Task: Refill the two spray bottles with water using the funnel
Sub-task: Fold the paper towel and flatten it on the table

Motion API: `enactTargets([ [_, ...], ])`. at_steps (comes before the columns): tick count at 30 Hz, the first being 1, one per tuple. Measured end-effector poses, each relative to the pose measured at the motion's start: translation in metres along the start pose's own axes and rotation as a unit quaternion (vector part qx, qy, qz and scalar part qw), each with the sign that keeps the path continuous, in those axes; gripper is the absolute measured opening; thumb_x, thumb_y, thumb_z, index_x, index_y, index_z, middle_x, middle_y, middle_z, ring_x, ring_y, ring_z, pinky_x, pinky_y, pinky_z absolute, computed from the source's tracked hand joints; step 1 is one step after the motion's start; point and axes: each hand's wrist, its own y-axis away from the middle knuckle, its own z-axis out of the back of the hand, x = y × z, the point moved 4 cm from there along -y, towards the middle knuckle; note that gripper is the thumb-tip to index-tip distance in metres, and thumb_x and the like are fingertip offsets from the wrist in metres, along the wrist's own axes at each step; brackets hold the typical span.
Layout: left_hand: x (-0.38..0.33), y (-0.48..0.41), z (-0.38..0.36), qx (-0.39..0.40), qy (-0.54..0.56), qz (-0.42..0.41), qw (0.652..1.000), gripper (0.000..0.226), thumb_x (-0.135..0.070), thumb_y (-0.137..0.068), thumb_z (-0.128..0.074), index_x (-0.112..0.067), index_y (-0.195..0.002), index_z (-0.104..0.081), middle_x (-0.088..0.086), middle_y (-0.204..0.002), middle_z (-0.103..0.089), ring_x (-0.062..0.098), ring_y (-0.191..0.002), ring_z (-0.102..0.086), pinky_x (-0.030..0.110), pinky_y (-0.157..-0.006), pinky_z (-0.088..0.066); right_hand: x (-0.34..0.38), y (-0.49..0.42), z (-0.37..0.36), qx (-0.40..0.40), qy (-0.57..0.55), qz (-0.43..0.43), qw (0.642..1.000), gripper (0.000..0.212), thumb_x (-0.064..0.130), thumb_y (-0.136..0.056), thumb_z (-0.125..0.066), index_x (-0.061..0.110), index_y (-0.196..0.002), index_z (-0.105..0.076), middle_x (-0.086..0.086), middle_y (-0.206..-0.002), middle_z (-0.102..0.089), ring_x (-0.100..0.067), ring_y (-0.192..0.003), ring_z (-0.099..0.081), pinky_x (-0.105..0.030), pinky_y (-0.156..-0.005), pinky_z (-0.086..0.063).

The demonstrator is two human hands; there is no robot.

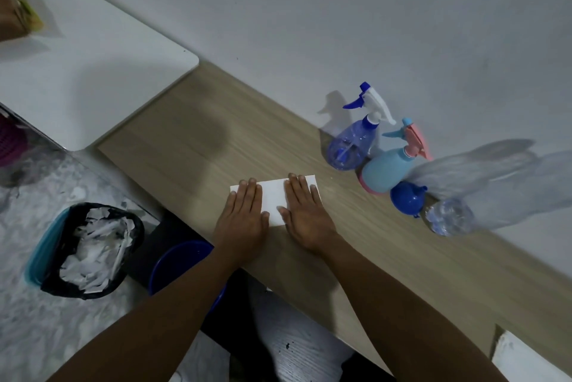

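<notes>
- table [173, 146]: wooden, task not begun.
- water bottle [483, 192]: lying at wall, kept for pouring.
- two spray bottles [356, 143], [387, 171]: upright, heads on; should be unscrewed first.
- funnel [407, 200]: beside them.
- left hand [243, 216], right hand [305, 214]: grip spread flat on white paper [274, 197], nothing held.

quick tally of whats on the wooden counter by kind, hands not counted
spray bottles: 2, a clear blue spray bottle and a light blue and pink spray bottle
funnel: 1, a blue funnel
water bottle: 1, a clear water bottle
white paper: 1, white paper under both hands
total: 5
</notes>
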Motion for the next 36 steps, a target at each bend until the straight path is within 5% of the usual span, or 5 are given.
enactTargets([
  [8, -0.022, -0.006, -0.005, 0.017, -0.010, -0.006, 1.000, 0.069, -0.041, -0.100, -0.015, 0.002, -0.155, -0.012, 0.019, -0.163, -0.009, 0.032, -0.152, -0.007, 0.049, -0.123, -0.013, -0.025, 0.002, 0.004, 0.008, 0.004, 0.013, 1.000, 0.070, 0.050, -0.105, -0.018, 0.011, -0.159, 0.002, -0.006, -0.168, 0.007, -0.020, -0.155, 0.009, -0.043, -0.126, -0.001],
  [12, -0.055, -0.016, -0.012, 0.042, -0.017, -0.021, 0.999, 0.074, -0.045, -0.097, -0.004, 0.000, -0.155, -0.002, 0.018, -0.164, 0.002, 0.031, -0.153, 0.004, 0.044, -0.122, 0.002, -0.054, 0.018, 0.009, 0.011, -0.001, -0.003, 1.000, 0.070, 0.049, -0.105, -0.019, 0.012, -0.159, 0.003, -0.005, -0.168, 0.009, -0.020, -0.154, 0.012, -0.044, -0.126, -0.001],
  [21, -0.137, -0.026, -0.034, 0.042, -0.031, -0.069, 0.996, 0.072, -0.040, -0.094, -0.025, 0.006, -0.148, -0.033, 0.024, -0.157, -0.029, 0.038, -0.147, -0.026, 0.045, -0.120, -0.009, -0.119, 0.078, 0.016, 0.005, -0.027, -0.064, 0.998, 0.070, 0.049, -0.105, -0.021, 0.013, -0.159, 0.007, -0.004, -0.167, 0.013, -0.018, -0.154, 0.015, -0.041, -0.126, 0.004],
  [36, -0.250, -0.007, -0.068, 0.093, -0.052, -0.170, 0.980, 0.077, -0.045, -0.093, -0.007, 0.001, -0.154, -0.006, 0.019, -0.164, -0.004, 0.034, -0.152, -0.002, 0.045, -0.121, 0.000, -0.199, 0.188, 0.006, -0.044, -0.043, -0.121, 0.991, 0.069, 0.046, -0.105, -0.021, 0.009, -0.159, -0.001, -0.009, -0.168, 0.004, -0.022, -0.155, 0.008, -0.040, -0.126, 0.002],
])
